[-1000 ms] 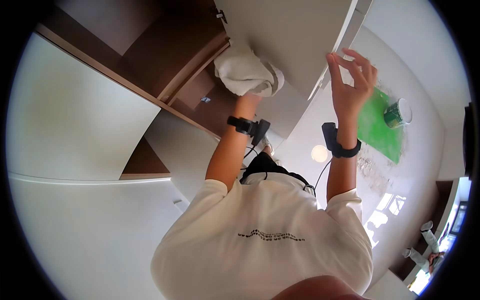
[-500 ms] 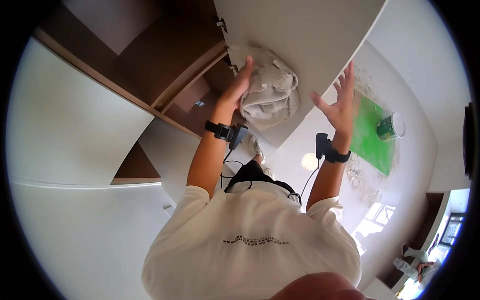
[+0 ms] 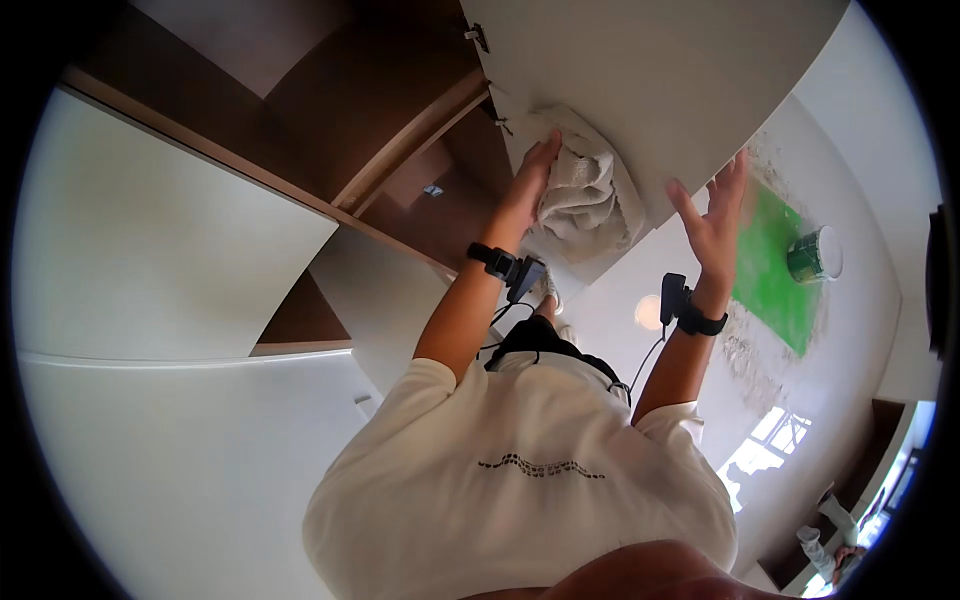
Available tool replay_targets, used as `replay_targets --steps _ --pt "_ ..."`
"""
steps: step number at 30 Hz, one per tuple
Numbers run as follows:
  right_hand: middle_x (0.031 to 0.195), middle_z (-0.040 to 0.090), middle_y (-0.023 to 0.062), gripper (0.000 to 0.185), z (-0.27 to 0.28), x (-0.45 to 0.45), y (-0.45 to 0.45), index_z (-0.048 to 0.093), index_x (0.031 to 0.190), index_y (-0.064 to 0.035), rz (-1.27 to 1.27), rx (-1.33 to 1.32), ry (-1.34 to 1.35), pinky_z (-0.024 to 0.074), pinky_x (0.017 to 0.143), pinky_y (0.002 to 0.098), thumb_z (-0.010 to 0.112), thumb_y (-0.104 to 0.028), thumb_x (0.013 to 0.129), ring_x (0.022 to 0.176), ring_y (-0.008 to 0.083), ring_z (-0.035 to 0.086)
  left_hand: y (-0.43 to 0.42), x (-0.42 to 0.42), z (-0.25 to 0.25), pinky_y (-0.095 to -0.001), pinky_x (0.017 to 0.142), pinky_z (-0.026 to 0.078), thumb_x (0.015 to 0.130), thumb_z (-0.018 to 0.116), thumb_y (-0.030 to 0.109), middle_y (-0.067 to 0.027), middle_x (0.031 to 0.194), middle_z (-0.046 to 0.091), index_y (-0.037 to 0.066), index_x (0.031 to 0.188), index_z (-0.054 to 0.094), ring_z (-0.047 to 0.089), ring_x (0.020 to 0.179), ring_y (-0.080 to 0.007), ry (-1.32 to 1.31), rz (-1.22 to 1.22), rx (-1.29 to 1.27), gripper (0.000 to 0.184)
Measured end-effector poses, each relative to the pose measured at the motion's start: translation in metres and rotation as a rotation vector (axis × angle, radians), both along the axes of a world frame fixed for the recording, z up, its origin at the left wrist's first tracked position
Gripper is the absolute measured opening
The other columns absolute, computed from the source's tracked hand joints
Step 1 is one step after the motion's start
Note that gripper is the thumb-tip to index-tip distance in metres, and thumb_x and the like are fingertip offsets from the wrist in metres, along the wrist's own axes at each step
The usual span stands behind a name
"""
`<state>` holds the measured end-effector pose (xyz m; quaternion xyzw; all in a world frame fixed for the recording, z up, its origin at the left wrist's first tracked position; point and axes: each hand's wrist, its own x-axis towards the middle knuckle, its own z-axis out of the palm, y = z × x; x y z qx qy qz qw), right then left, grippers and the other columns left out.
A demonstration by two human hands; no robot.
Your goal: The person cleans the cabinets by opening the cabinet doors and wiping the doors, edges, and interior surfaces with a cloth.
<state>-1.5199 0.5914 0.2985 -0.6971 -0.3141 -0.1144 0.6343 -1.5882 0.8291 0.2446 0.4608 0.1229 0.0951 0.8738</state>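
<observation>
A crumpled pale grey cloth (image 3: 590,190) is bunched against the inner face of the opened cabinet door (image 3: 640,70). My left hand (image 3: 535,185) holds this cloth at its left side, and part of the fingers is hidden by the folds. Close to the door's free edge is my right hand (image 3: 712,225), with thumb and fingers spread and nothing held in it. Whether its fingers touch the edge, I cannot tell. Each wrist carries a black strap with a small device and a cable.
Brown cabinet shelves (image 3: 390,110) lie open at upper left, beside white panels (image 3: 180,210). A green sheet (image 3: 775,270) with a paint bucket (image 3: 815,255) is on the dusty floor at right. Another person (image 3: 835,540) is partly visible at lower right.
The cloth, door and both hands appear further right in view, along with the surroundings, as the camera turned. My left hand stays on the cloth; my right hand stays spread near the door edge.
</observation>
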Motion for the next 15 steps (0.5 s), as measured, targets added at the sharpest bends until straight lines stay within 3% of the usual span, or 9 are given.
replay_targets --steps 5,7,10,13,15 --pt "0.138 0.049 0.0117 0.069 -0.023 0.012 -0.001 0.042 0.140 -0.0050 0.028 -0.135 0.072 0.0426 0.104 0.0469 0.078 -0.021 0.083 0.123 0.0235 0.053 -0.007 0.000 -0.069 -0.0318 0.094 0.045 0.096 0.058 0.055 -0.0083 0.115 0.061 0.002 0.123 0.056 0.058 0.107 -0.0171 0.038 0.079 -0.019 0.060" --pt "0.130 0.056 0.0114 0.068 -0.025 0.012 0.000 0.045 0.136 -0.0035 0.027 -0.106 0.087 0.0459 0.101 0.0439 0.080 -0.022 0.081 0.116 0.0234 0.059 -0.011 -0.006 -0.083 -0.0320 0.096 0.043 0.096 0.059 0.053 -0.0076 0.115 0.061 0.001 0.122 0.057 0.057 0.107 -0.0166 0.076 0.093 0.035 0.058" --pt "0.117 0.064 0.0121 0.066 -0.024 0.012 0.000 0.048 0.132 -0.0021 0.018 -0.058 0.089 0.0494 0.095 0.0402 0.082 -0.024 0.080 0.106 0.0235 0.064 -0.017 -0.005 -0.071 -0.0327 0.095 0.044 0.096 0.061 0.050 -0.0060 0.111 0.061 0.001 0.117 0.057 0.057 0.104 -0.0163 0.067 0.136 0.051 0.054" --pt "0.115 0.065 0.0128 0.062 -0.019 0.010 -0.002 0.053 0.127 -0.0016 -0.086 -0.162 0.061 0.0498 0.094 0.0405 0.083 -0.026 0.079 0.105 0.0248 0.064 -0.001 0.004 -0.055 -0.0315 0.094 0.044 0.095 0.063 0.048 -0.0056 0.110 0.061 0.002 0.115 0.058 0.057 0.103 -0.0156 0.041 0.219 0.023 0.050" --pt "0.113 0.065 0.0124 0.056 -0.016 0.010 -0.002 0.056 0.123 -0.0022 -0.122 -0.210 0.040 0.0502 0.092 0.0406 0.082 -0.026 0.080 0.103 0.0262 0.064 0.012 0.012 -0.042 -0.0340 0.087 0.053 0.096 0.062 0.046 -0.0073 0.110 0.065 0.004 0.115 0.059 0.065 0.098 -0.0171 -0.091 0.273 0.053 0.046"
